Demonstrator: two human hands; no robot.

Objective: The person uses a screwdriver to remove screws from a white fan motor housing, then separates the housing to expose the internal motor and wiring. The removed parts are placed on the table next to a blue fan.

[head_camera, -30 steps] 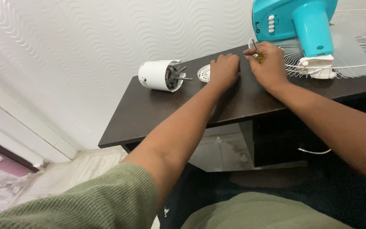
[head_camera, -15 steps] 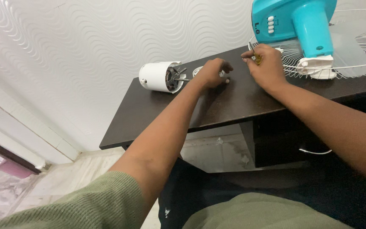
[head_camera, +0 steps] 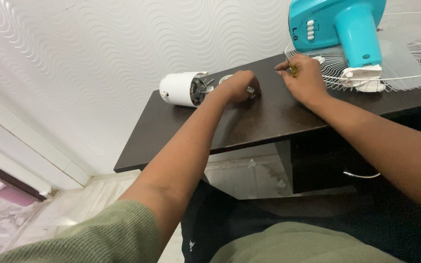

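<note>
Fingers of the left hand (head_camera: 237,86) have curled since half a second ago: then they were spread loosely over the small white vented disc (head_camera: 225,78), now they are closed into a loose fist over it, with only a sliver of the disc's white rim showing behind the knuckles and a small pale bit peeking out at the fingertips. A second ago that hand lay flat and further right, close to the other one; it has since slid left, next to the white motor housing (head_camera: 181,88). The right hand (head_camera: 304,77) has barely shifted and keeps its pinch on a small yellowish tool (head_camera: 294,71), fingers closed round it; its exact kind is too small to tell.

The dark brown desk (head_camera: 269,119) stands against a white wall with a raised wavy pattern (head_camera: 123,44). The motor housing lies on its side on the desk, its open end and shaft facing the left hand. At the right rests a turquoise fan body (head_camera: 339,24) on a white wire fan guard (head_camera: 405,53). Pale floor tiles (head_camera: 98,195) show below the desk.

Both forearms reach forward across the desk's front edge, the left in a green ribbed sleeve (head_camera: 98,234) pushed up to the elbow, knuckles up; the right wrist is bent slightly inward.
</note>
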